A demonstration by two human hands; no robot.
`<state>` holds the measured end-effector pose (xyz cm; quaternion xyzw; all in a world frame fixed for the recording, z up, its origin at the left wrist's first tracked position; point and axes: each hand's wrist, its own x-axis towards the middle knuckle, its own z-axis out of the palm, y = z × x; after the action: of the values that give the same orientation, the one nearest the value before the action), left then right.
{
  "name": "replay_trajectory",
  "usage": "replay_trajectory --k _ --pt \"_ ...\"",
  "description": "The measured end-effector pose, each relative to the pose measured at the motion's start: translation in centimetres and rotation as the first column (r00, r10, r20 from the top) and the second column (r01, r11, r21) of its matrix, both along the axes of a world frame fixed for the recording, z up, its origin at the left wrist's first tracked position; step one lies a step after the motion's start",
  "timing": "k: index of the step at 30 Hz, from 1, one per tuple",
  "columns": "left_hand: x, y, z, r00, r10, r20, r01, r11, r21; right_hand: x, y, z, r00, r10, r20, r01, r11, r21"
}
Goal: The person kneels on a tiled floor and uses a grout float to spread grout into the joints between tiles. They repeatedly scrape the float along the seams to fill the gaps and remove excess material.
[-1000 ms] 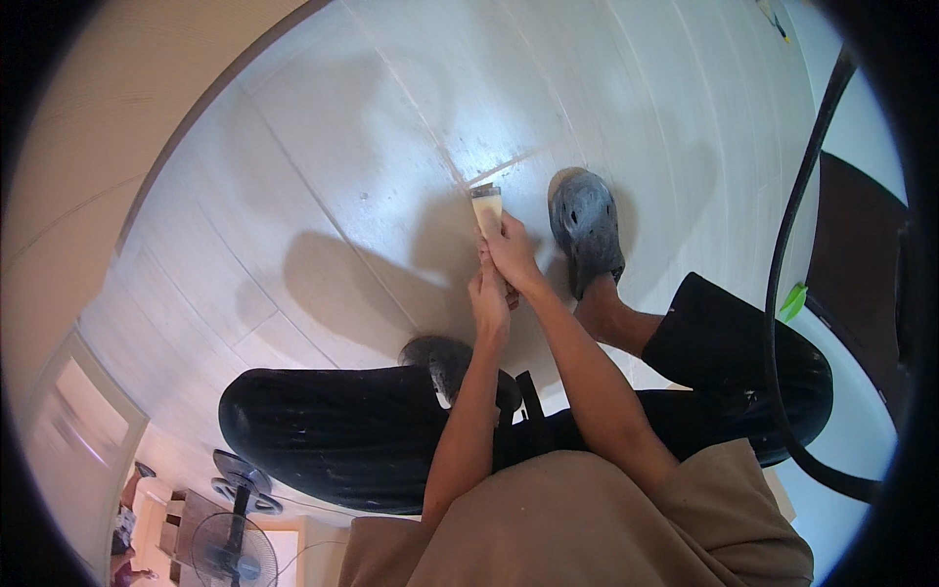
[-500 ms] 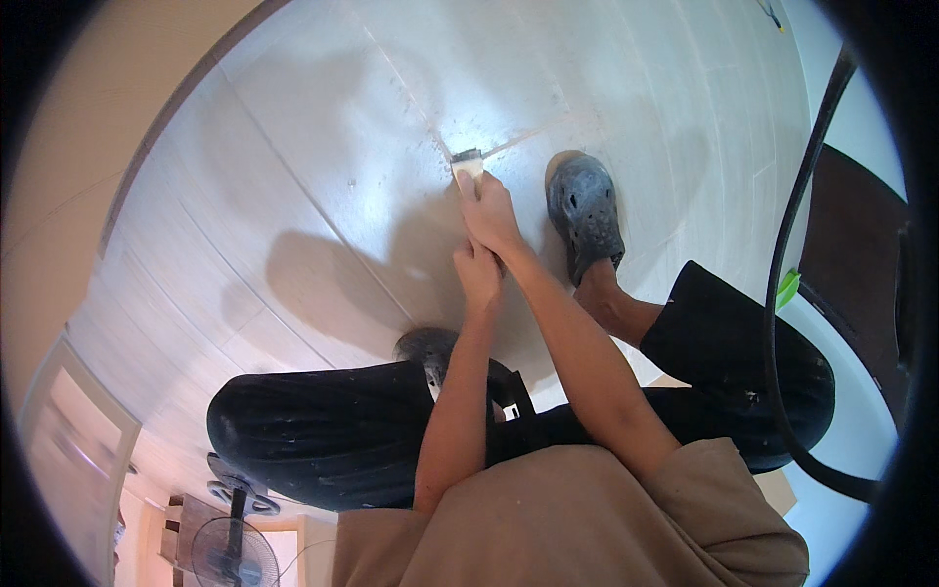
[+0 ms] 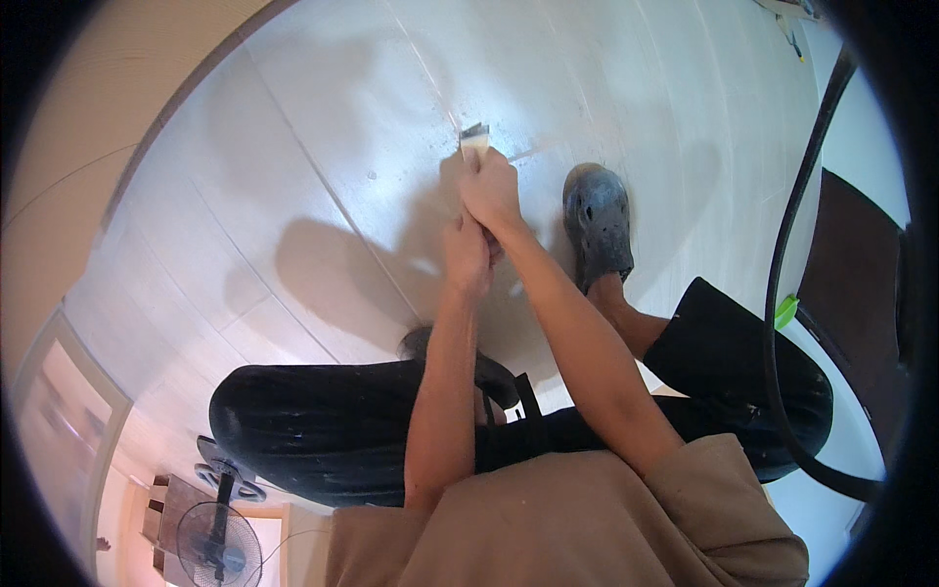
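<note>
A scraper [image 3: 474, 143] with a pale head and a dark metal edge meets the floor [image 3: 362, 117] at a seam between tiles. Closed around it just behind the head is my right hand [image 3: 492, 188]. My left hand [image 3: 467, 256] is closed too, right behind and below the right one, on the rear of the tool; most of the handle is hidden by my fingers. Dark crumbs lie around the blade along the seam.
My dark clog [image 3: 599, 220] stands right of the hands, the other [image 3: 421, 342] near my left knee. A black cable [image 3: 782, 254] hangs along the right side. A standing fan [image 3: 220, 543] is at lower left, and a pale wall [image 3: 68, 166] borders the floor at left.
Both hands and the scraper have moved slightly forward, up along the seam. My left hand has shifted a little leftward, and the view has turned slightly.
</note>
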<state>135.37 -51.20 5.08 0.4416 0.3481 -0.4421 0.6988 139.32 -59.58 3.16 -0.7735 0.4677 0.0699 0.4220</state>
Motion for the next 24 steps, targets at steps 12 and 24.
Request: replay_trajectory --k 12,24 --pt "-5.5 -1.8 -1.2 0.985 -0.085 0.152 0.051 0.975 0.216 -4.0 -1.1 -0.4 0.999 0.044 -0.012 -0.044 0.999 0.010" --pt "-6.7 -1.7 0.2 0.989 -0.091 0.114 0.061 0.968 0.245 -5.9 -0.6 -0.7 0.999 0.042 0.020 -0.042 0.999 -0.030"
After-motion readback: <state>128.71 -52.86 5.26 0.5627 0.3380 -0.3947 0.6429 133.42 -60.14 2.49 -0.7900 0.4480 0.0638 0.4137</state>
